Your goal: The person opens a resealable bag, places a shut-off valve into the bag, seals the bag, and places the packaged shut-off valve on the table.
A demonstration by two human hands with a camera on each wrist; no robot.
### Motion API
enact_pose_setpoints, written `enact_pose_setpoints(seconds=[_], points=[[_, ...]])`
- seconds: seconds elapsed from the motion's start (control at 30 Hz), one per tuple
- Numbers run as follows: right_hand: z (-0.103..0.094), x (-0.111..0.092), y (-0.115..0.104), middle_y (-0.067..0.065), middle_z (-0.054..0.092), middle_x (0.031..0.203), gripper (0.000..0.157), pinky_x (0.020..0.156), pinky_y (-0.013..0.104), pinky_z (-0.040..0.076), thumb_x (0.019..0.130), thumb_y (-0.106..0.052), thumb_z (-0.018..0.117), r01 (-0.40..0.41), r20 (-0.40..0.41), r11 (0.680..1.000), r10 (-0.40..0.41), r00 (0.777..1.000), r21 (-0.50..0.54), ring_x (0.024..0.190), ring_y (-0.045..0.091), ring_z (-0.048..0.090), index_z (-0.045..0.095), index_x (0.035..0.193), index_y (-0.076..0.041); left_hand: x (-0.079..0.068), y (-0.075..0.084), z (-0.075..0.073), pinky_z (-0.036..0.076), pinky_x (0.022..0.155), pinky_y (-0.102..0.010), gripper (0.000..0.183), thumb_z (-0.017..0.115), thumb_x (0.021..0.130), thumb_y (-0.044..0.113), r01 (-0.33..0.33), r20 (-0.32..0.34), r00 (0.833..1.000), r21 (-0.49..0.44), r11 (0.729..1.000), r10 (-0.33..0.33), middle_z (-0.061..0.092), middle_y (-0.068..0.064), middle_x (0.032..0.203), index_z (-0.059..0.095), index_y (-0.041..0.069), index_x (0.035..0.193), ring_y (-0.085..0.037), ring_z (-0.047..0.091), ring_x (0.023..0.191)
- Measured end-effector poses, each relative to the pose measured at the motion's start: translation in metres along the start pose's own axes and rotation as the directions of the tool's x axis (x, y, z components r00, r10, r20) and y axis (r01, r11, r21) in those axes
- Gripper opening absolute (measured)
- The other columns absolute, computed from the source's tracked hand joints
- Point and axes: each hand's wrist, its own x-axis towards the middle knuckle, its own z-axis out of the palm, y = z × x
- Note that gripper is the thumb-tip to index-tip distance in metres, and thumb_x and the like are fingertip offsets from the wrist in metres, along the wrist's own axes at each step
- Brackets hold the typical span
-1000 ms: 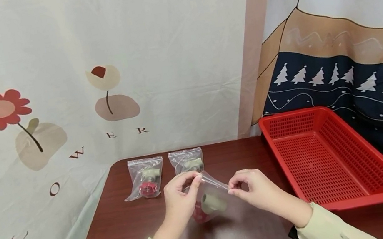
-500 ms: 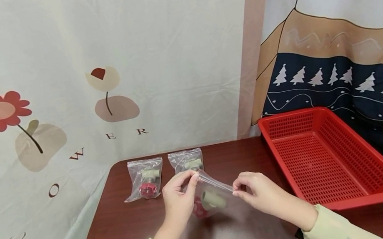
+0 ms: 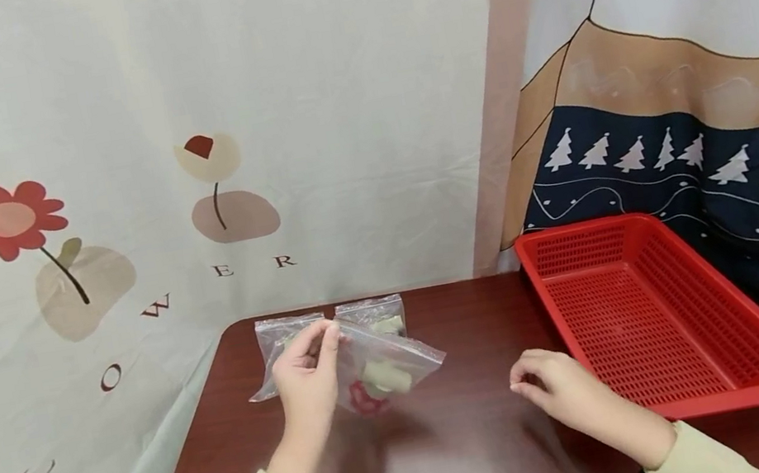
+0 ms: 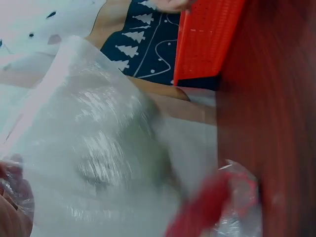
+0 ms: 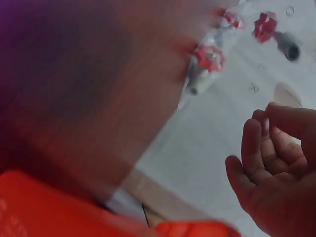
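Observation:
Between thumb and forefinger my left hand pinches the upper corner of a clear zip bag. A valve with a pale green body and a red handwheel hangs inside it, above the table. In the left wrist view the bag fills much of the picture and the handwheel is blurred. My right hand is apart from the bag, near the basket, fingers loosely bent around nothing. Behind the left hand lie two similar bags, a left one and a right one, partly covered.
A red slotted plastic basket stands at the right of the brown table. Printed cloth hangs behind the table, with a dark tree-patterned part on the right.
My right hand has let go of the bag's edge and moved right, towards the basket. The left hand has carried the bag left and slightly up, and it now covers part of the left bag.

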Motion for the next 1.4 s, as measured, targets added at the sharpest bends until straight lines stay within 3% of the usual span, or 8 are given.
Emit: enact_pose_setpoints(seconds=[0.23, 0.47, 0.63, 0.83, 1.0, 1.1, 1.2, 1.4], points=[[0.002, -0.002, 0.004, -0.018, 0.057, 0.079, 0.017, 0.064, 0.019, 0.049, 0.079, -0.011, 0.076, -0.035, -0.025, 0.997, 0.037, 0.999, 0.071, 0.073, -0.001, 0.053, 0.065, 0.082, -0.023, 0.009, 0.010, -0.004, 0.048, 0.053, -0.016, 0.007, 0.068, 0.085, 0.002, -0.046, 0.064, 0.997, 0.119, 0.992, 0.038, 0.070, -0.016, 0.075, 0.071, -0.002, 0.090, -0.011, 0.065, 0.063], [0.009, -0.001, 0.003, -0.015, 0.060, 0.090, 0.023, 0.070, 0.023, 0.051, 0.078, -0.019, 0.077, -0.089, 0.070, 0.994, 0.085, 0.994, 0.058, 0.080, 0.005, 0.058, 0.065, 0.098, -0.022, 0.006, 0.026, -0.001, 0.051, 0.064, -0.013, 0.006, 0.064, 0.084, -0.009, -0.017, 0.098, 0.995, 0.055, 0.998, 0.012, 0.066, -0.028, 0.076, 0.066, -0.013, 0.087, -0.002, 0.067, 0.071], [0.017, 0.004, -0.001, -0.007, 0.063, 0.101, 0.033, 0.074, 0.026, 0.051, 0.082, -0.026, 0.074, -0.095, 0.127, 0.988, 0.079, 0.989, 0.123, 0.086, 0.012, 0.060, 0.063, 0.112, -0.018, -0.001, 0.014, 0.003, 0.054, 0.071, -0.017, 0.005, 0.064, 0.084, -0.009, 0.016, 0.157, 0.987, 0.012, 1.000, -0.018, 0.066, -0.027, 0.077, 0.066, -0.011, 0.088, -0.005, 0.068, 0.073], [0.038, 0.010, -0.012, 0.007, 0.062, 0.118, 0.051, 0.080, 0.031, 0.051, 0.086, -0.036, 0.069, -0.120, 0.189, 0.957, 0.071, 0.979, 0.264, 0.093, 0.017, 0.061, 0.055, 0.128, -0.011, -0.007, -0.002, 0.009, 0.055, 0.071, -0.019, 0.006, 0.067, 0.085, 0.001, 0.037, 0.130, 0.991, 0.000, 0.999, -0.037, 0.069, -0.021, 0.078, 0.070, -0.004, 0.088, -0.006, 0.068, 0.073], [0.057, 0.018, -0.016, 0.015, 0.059, 0.124, 0.052, 0.085, 0.033, 0.052, 0.090, -0.026, 0.065, -0.200, 0.158, 0.837, 0.138, 0.978, 0.509, 0.103, 0.029, 0.062, 0.048, 0.134, -0.005, -0.011, 0.003, 0.015, 0.054, 0.068, -0.018, 0.007, 0.068, 0.085, 0.004, 0.058, 0.129, 0.990, 0.002, 0.998, -0.057, 0.070, -0.020, 0.077, 0.070, -0.002, 0.087, -0.010, 0.069, 0.072], [0.064, 0.024, -0.015, 0.012, 0.059, 0.126, 0.047, 0.088, 0.028, 0.050, 0.091, -0.022, 0.063, -0.288, 0.173, 0.724, 0.231, 0.958, 0.627, 0.110, 0.025, 0.060, 0.049, 0.134, -0.009, -0.016, -0.002, 0.019, 0.055, 0.069, -0.019, 0.006, 0.069, 0.084, 0.002, 0.080, 0.128, 0.989, -0.022, 0.997, -0.077, 0.069, -0.021, 0.078, 0.070, -0.003, 0.088, -0.010, 0.069, 0.072], [0.071, 0.028, -0.014, 0.010, 0.057, 0.131, 0.043, 0.092, 0.021, 0.045, 0.092, -0.023, 0.061, -0.343, 0.199, 0.644, 0.288, 0.937, 0.684, 0.116, 0.016, 0.054, 0.053, 0.132, -0.011, -0.019, -0.002, 0.022, 0.055, 0.069, -0.019, 0.007, 0.069, 0.082, -0.002, 0.108, 0.124, 0.987, -0.039, 0.993, -0.103, 0.069, -0.022, 0.080, 0.070, -0.005, 0.088, -0.006, 0.067, 0.072], [0.081, 0.030, -0.016, 0.011, 0.054, 0.135, 0.035, 0.097, 0.021, 0.040, 0.091, -0.016, 0.062, -0.360, 0.179, 0.574, 0.348, 0.920, 0.735, 0.123, 0.012, 0.048, 0.061, 0.124, -0.005, -0.023, -0.003, 0.024, 0.055, 0.069, -0.019, 0.008, 0.070, 0.082, -0.001, 0.114, 0.123, 0.986, -0.038, 0.993, -0.109, 0.069, -0.022, 0.080, 0.070, -0.005, 0.088, -0.002, 0.066, 0.073]])
